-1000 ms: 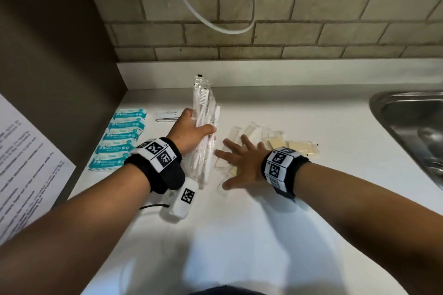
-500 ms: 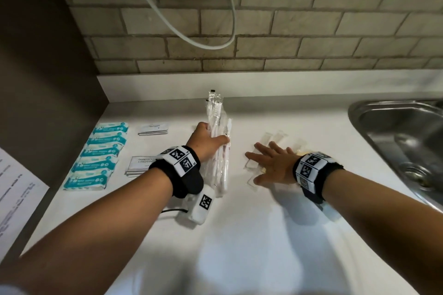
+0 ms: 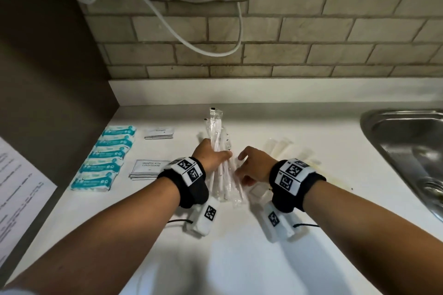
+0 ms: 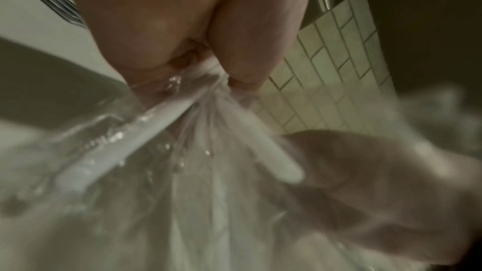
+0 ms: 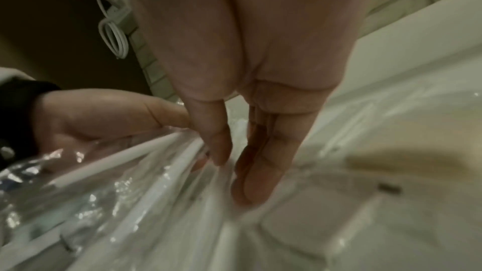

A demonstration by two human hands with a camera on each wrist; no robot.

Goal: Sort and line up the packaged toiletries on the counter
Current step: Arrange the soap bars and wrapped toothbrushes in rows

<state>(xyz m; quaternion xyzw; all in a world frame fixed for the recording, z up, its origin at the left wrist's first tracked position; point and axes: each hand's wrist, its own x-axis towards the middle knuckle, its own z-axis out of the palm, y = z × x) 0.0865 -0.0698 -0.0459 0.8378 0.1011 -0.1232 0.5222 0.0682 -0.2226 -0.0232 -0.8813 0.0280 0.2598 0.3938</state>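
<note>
- The left hand (image 3: 209, 157) grasps a bundle of wrapped toothbrushes (image 3: 219, 151), thumb across the top and fingers curled under the clear wrappers; the left wrist view shows white handles fanning out below the thumb and palm
- The bundle lies lengthwise on the white counter (image 3: 239, 258), its far end pointing toward the tiled wall (image 3: 311, 31)
- The right hand (image 3: 254, 166) is just beside the bundle's right edge, fingers loosely bent and pointing down at the wrappers; whether they pinch a wrapper I cannot tell
- Under and behind the right hand lie clear packets with pale yellowish contents (image 3: 285, 148), spread in a loose fan
- Left of the left hand sit a stack of shampoo sachets (image 3: 149, 167) and, farther back, a second stack of white sachets (image 3: 159, 132)
- Along the counter's left edge runs a tidy row of teal-and-white packets (image 3: 105, 158)
- A steel sink (image 3: 407, 151) is at the right, well apart
- A white cable (image 3: 191, 45) hangs on the wall
</note>
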